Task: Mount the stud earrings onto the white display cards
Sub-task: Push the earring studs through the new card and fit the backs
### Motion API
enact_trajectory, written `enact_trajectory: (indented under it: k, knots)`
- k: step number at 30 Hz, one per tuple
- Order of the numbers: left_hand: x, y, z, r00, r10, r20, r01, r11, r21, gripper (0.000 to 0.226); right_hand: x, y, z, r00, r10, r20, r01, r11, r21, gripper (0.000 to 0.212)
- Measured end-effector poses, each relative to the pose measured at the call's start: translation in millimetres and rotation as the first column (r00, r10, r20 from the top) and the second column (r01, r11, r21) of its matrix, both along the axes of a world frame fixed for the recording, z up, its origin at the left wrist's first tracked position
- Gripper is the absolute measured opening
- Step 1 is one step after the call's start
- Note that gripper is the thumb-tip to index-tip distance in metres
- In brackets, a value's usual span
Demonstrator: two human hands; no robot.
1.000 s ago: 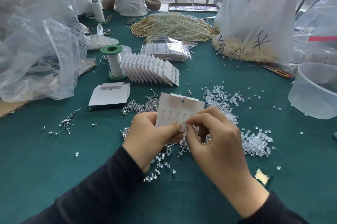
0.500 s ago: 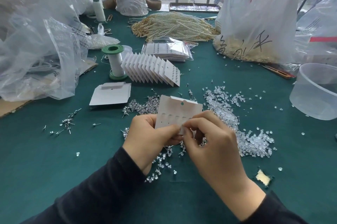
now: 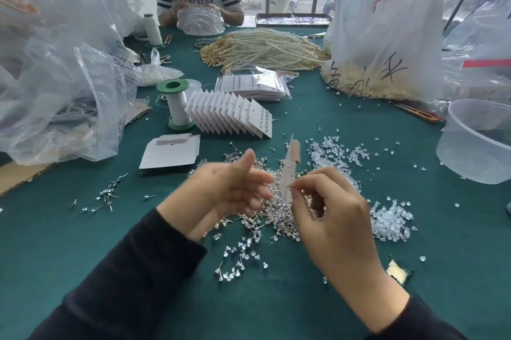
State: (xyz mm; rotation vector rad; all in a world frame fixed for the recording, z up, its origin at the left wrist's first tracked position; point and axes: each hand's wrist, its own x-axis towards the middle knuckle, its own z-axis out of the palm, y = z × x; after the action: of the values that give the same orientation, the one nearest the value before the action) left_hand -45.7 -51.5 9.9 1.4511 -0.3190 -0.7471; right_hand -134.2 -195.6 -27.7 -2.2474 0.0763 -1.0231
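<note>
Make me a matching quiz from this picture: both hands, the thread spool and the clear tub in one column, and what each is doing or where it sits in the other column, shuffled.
1. left hand
2. right hand
3. thread spool
4. clear tub

A. pinches the display card
B. at the far right of the view
C. open, fingers spread
D. upright beside the fanned cards

Pairs: 1-C, 2-A, 3-D, 4-B.
</note>
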Motion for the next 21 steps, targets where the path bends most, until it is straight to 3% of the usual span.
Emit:
enact_trajectory:
  k: [2,4,5,6,9,14,16,18,19,21]
  knots:
    - [13.6,14.0,-1.2,0.917,0.129,0.377,-0.222,0.951,0.213,0.031,-1.9,0.1,2.7,1.000,0.020,0.017,-0.021,0.997,0.074,0.008]
    - [26.9,27.3,-7.6,0.668,0.170,0.724,-0.577,0.733,0.360,0.019,-3.8,0.0,5.5,0.999,0.043,0.015,-0.045,0.990,0.136,0.010]
    - [31.9,31.0,-10.8,0.593,0.132,0.794,-0.667,0.632,0.393,0.016,-4.7,-0.5,7.0,0.998,0.056,0.007,-0.057,0.983,0.174,0.013]
    - [35.9,32.9,-14.2,0.579,0.082,0.811,-0.695,0.569,0.439,0.015,-5.4,-1.4,8.7,0.998,0.069,-0.001,-0.067,0.973,0.220,0.017]
    - [42.5,31.4,-26.2,0.665,-0.044,0.745,-0.645,0.468,0.604,0.020,-7.0,-4.8,12.7,0.995,0.101,-0.014,-0.089,0.928,0.361,0.022]
    - [43.5,22.8,-33.9,0.601,-0.082,0.795,-0.703,0.419,0.575,0.009,-8.6,-6.8,14.4,0.983,0.174,-0.060,-0.110,0.814,0.570,0.025]
    - [41.2,23.0,-32.9,0.569,-0.103,0.816,-0.713,0.433,0.551,0.009,-8.4,-7.1,15.8,0.968,0.244,-0.068,-0.135,0.725,0.675,0.022]
    - [36.4,23.6,-26.9,0.534,-0.042,0.844,-0.684,0.566,0.461,0.012,-7.7,-8.1,16.9,0.935,0.354,-0.038,-0.173,0.545,0.820,0.012]
    - [32.4,22.6,-22.0,0.566,0.042,0.823,-0.616,0.685,0.388,0.016,-6.9,-8.5,17.6,0.911,0.412,-0.001,-0.185,0.412,0.892,0.005]
    - [19.0,17.8,-6.9,0.781,0.167,0.602,-0.297,0.947,0.121,0.014,-5.4,-8.9,18.6,0.867,0.490,0.091,-0.183,0.144,0.972,0.007]
